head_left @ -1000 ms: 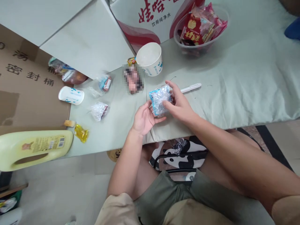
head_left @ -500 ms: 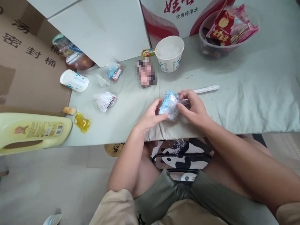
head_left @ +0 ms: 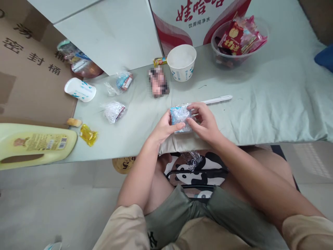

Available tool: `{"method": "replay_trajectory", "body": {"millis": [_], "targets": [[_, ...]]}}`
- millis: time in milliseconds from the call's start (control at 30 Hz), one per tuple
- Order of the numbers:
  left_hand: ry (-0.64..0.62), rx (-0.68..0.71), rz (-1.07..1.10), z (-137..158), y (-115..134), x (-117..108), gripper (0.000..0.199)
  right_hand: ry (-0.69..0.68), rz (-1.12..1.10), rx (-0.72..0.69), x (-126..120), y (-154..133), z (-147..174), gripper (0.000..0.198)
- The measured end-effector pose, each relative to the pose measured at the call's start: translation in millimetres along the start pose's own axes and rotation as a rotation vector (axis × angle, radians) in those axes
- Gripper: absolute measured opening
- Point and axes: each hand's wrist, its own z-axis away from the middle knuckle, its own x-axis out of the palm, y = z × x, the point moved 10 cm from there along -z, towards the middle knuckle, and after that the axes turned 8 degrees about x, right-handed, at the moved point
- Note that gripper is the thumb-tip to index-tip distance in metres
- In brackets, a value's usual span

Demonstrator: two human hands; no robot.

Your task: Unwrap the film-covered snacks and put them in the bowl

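Near the front edge of the cloth-covered table, a small blue-edged packet wrapped in clear plastic film [head_left: 180, 116] is held between both hands. My left hand [head_left: 164, 128] grips its left side, thumb across the front. My right hand [head_left: 204, 121] pinches the film at its right side with thumb and fingers. Just behind the right hand lies a white plastic knife or similar slim tool [head_left: 218, 99]. Two more plastic-wrapped packets rest to the left: a crumpled one [head_left: 114, 111] and one with a blue and red label [head_left: 124, 81].
At the back stand a white paper bowl [head_left: 181, 64] and a clear tub of red snack packs [head_left: 239, 41]. On the left are a tipped paper cup [head_left: 80, 89], a yellow wrapper [head_left: 88, 134] and a large pale-yellow bottle [head_left: 39, 144]. Crumpled film [head_left: 191, 160] lies on my lap.
The wrapped packet has turned from tilted to flatter and more level in my hands. The whole view has shifted slightly, and something blue now shows at the right edge.
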Motion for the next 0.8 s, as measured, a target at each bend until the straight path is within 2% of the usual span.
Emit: {"method": "replay_trajectory", "body": {"millis": [133, 267, 367, 433, 533, 633, 733, 800], "targets": [[0.081, 0.04, -0.004, -6, 0, -5, 0.056, 0.088, 0.09, 0.034, -26, 4, -4, 0.027], [0.203, 0.08, 0.074, -11, 1, -21, 0.05, 0.236, 0.492, 0.034, -61, 10, -15, 0.032], [0.252, 0.073, 0.139, -14, 1, -30, 0.051, 0.217, 0.782, 0.106, -67, 25, -22, 0.035], [0.268, 0.047, 0.177, -16, 0, -33, 0.054, 0.164, 0.867, 0.163, -65, 36, -26, 0.033], [0.312, 0.059, 0.218, -19, 2, -37, 0.053, 0.17, 0.829, 0.181, -68, 38, -29, 0.028], [0.392, 0.091, 0.196, -18, 3, -43, 0.049, 0.204, 0.636, 0.174, -72, 28, -30, 0.028], [0.435, 0.086, 0.087, -15, 1, -45, 0.052, 0.073, 0.424, 0.087, -51, 12, -27, 0.033], [0.427, 0.099, 0.007, -14, 2, -42, 0.055, -0.024, 0.374, 0.012, -32, 1, -23, 0.034]]}}
